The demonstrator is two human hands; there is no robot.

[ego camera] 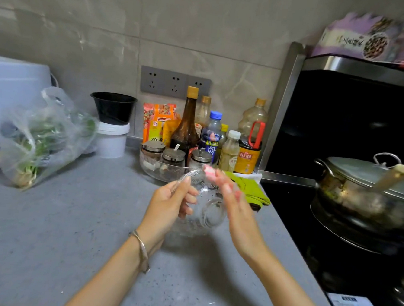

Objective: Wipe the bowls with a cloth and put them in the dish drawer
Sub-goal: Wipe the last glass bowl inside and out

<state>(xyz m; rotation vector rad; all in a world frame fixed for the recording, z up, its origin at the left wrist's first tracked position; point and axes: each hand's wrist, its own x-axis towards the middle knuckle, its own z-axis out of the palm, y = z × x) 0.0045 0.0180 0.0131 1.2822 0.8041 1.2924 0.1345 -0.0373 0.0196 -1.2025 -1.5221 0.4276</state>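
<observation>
Clear glass bowl (204,206) is held above the grey bench (69,227), tilted. Left grip (170,203) grasps the bowl's left wall, with the thumb near the rim and the fingers curled round the outside. Right grip (235,208) is released: its fingers are extended along the bowl's right wall, and motion blur hides the exact contact.

Green cloth (251,190) lies on the bench just behind and right of the bowl, partly hidden by the right grip. Directly behind the bowl stands a glass tray (156,171) of lidded spice jars, with sauce bottles (186,125) behind it. Well left of the bowl are a plastic bag of greens (40,135) and a black tub (112,107) stacked on a white tub (111,138). Right of the bowl, a black hob (310,233) carries a lidded pot (367,185).
</observation>
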